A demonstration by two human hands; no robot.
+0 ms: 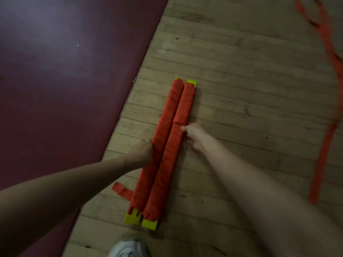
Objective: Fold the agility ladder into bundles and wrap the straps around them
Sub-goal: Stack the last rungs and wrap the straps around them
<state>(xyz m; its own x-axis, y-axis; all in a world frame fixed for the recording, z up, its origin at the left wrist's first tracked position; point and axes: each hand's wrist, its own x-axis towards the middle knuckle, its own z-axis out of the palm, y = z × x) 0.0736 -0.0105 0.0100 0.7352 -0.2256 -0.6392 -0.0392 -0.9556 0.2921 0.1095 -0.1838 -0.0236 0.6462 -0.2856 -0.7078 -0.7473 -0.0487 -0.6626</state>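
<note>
Where wood floor (241,89) meets maroon mat (65,80): left bundle (163,123), right bundle (185,102), touching, strap-wrapped. L hand (142,152) curled against left bundle, grip unclear; R hand (194,134) pinches right bundle. Loose strap (323,160) apart, rt.

The left bundle (167,112) was gripped by the left hand (142,152). The right bundle (185,104) was pinched by the right hand (194,135).

1. Light is dim and flat; colours look muted and grainy.
2. A pale, diffuse sheen lies on the maroon mat (55,52) at far left.
3. The loose orange strap (325,52) at far right smears with motion blur.
4. The right hand (194,134) is soft-edged; the wrapped bundles (167,145) at centre are clearest.
5. The wood floor (241,80) darkens toward the near edge.
</note>
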